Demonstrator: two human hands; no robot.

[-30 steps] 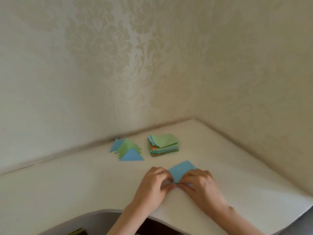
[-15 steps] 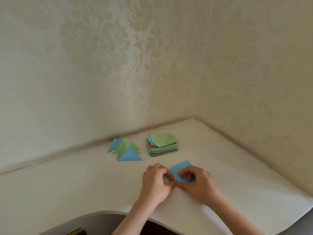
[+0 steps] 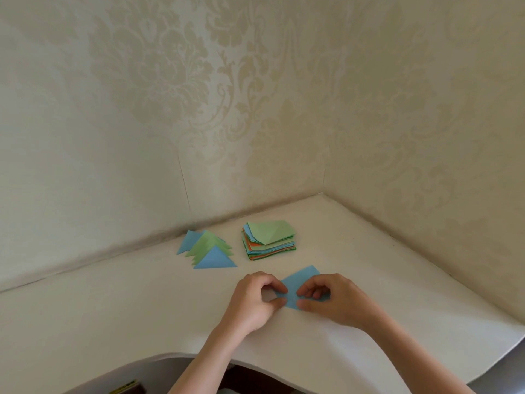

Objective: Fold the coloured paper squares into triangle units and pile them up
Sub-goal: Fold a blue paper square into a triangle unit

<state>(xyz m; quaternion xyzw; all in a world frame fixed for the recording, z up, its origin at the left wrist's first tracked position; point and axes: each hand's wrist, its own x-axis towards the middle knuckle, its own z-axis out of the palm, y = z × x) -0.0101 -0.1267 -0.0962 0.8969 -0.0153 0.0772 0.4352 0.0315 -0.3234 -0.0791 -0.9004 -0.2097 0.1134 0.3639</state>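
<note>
A blue paper square point(image 3: 301, 281) lies on the white table point(image 3: 113, 308) in front of me. My left hand point(image 3: 255, 301) pinches its left corner between thumb and fingertips. My right hand point(image 3: 332, 301) has its curled fingers and thumb on the paper's right side. A pile of folded blue and green triangle units point(image 3: 208, 250) lies behind and to the left. To the right of that pile stands a stack of unfolded coloured squares point(image 3: 268, 241), with a creased green sheet on top.
The table sits in a corner, with patterned wallpaper point(image 3: 255, 109) on the walls behind and to the right. The near table edge point(image 3: 159, 358) curves inward toward me. A dark object with a yellow stripe point(image 3: 125, 389) shows below the edge.
Both hands have drawn slightly apart on the blue paper, and more of its middle shows between them. The piles have not moved.
</note>
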